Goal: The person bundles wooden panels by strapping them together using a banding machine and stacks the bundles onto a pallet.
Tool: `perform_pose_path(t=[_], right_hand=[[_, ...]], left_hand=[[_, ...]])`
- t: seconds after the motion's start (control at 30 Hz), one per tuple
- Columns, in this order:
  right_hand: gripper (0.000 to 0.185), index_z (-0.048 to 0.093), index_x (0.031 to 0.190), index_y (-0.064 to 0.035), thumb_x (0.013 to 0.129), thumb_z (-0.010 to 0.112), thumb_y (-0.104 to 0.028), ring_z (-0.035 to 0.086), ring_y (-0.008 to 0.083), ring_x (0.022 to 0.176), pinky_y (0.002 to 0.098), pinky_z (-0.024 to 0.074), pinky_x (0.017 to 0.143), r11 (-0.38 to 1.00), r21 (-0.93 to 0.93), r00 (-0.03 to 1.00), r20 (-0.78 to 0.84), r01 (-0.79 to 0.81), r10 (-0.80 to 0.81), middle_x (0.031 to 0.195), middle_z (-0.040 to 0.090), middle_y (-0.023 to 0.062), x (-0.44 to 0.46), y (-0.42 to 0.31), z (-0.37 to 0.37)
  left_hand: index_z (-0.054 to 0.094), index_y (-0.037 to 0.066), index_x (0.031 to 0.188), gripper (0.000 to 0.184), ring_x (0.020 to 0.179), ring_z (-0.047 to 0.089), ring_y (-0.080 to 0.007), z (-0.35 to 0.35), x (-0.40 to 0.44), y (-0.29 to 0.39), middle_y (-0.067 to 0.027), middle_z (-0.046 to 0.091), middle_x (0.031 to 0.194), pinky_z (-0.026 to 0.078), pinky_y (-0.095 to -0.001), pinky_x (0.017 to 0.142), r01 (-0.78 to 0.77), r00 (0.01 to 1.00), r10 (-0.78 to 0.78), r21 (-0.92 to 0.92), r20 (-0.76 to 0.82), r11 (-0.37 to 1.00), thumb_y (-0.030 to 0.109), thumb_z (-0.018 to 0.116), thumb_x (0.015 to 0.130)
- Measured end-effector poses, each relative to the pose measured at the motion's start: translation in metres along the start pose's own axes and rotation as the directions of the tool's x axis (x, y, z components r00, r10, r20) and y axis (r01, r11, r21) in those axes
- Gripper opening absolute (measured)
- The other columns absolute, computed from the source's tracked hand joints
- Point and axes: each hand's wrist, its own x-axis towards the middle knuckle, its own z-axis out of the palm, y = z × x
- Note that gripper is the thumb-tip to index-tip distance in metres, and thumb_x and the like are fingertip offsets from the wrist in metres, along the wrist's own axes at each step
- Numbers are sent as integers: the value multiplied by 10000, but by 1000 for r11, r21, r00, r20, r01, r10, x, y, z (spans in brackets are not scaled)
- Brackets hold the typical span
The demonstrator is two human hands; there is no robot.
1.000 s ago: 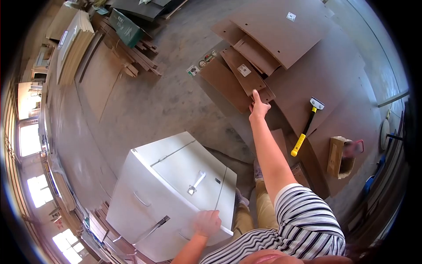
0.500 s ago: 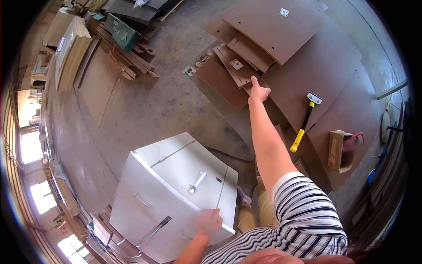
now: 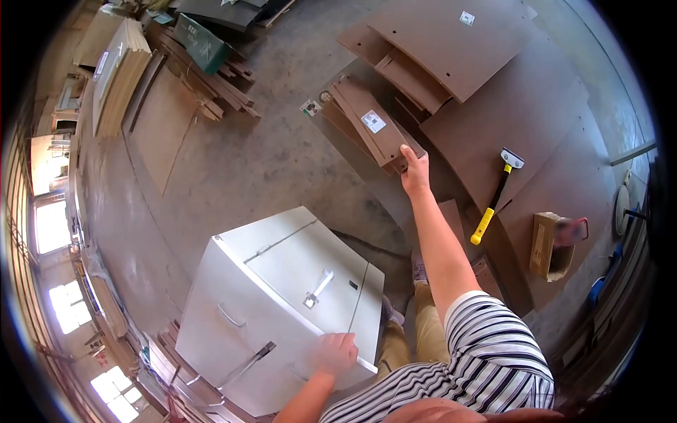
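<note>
Head view: near 1 o'clock, brown panels (image 3: 379,138) have their near end pinched in the right hand (image 3: 416,171), thumb on top. At 6, the left hand (image 3: 336,352) rests on the white cabinet (image 3: 296,261); whether gripping, I cannot tell. Panels look stiff, fairly heavy; mid-edge grip should balance better.
</note>
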Motion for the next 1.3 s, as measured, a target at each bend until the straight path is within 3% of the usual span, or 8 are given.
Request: perform_pose_path(t=[0.07,0.1,0.13,0.27,0.37,0.47,0.9,1.3], right_hand=[[662,345,1215,26,714,728,-174,502,258,1029,355,405,902,986,-148,996,58,79,-71,1123,496,148,3,1,-4],[686,343,1216,35,704,738,-193,484,289,1049,377,389,924,729,-673,979,-37,125,-202,1142,477,182,-7,-11,0],[710,342,1216,45,693,748,-212,467,321,1068,400,373,947,228,-973,933,-41,45,-359,1161,459,217,-18,-23,5],[941,259,1309,47,631,787,-338,342,397,1222,429,296,1030,-150,-844,735,524,514,-431,1298,359,267,-13,-26,32],[1148,145,1403,-52,561,784,-500,297,382,1273,447,292,1039,-376,-849,875,455,370,-165,1351,332,228,22,-13,64],[1242,68,1437,-174,502,779,-579,286,371,1289,475,343,998,-264,-926,950,213,271,230,1355,338,214,40,-32,76],[1215,47,1436,-248,523,786,-558,309,362,1255,604,348,889,-182,-981,994,58,73,90,1350,306,216,-54,0,27],[1152,117,1389,-117,548,788,-527,277,363,1240,605,344,897,193,-928,934,-342,-318,-104,1354,257,187,-97,75,57]], left_hand=[[621,131,838,179,703,528,-154,1,-2,-1,14,556,726,347,-316,724,7,1000,-7,20,25,1000,134,550,674],[621,131,838,179,703,528,-154,1,-3,-2,14,556,726,347,-316,724,3,1000,-4,24,24,1000,134,550,674],[622,133,835,177,701,528,-153,2,-3,-3,14,555,723,347,-317,725,7,1000,-7,14,31,1000,135,549,674],[624,136,834,178,697,528,-150,4,-3,-3,16,552,719,344,-320,726,1,1000,-1,1,10,1000,137,549,672],[626,136,841,187,697,527,-148,3,-2,-2,17,556,724,340,-318,724,13,1000,-13,5,8,1000,135,551,670],[636,136,847,199,696,524,-143,2,-1,-2,21,563,736,338,-308,712,6,1000,-6,14,3,1000,130,559,663],[633,136,849,199,699,518,-144,4,-3,-4,20,550,736,345,-313,719,-4,1000,4,-3,-3,1000,139,566,661],[629,124,836,169,701,530,-154,-3,3,-1,12,561,730,359,-312,722,-1,1000,1,-19,-9,1000,108,572,677]])
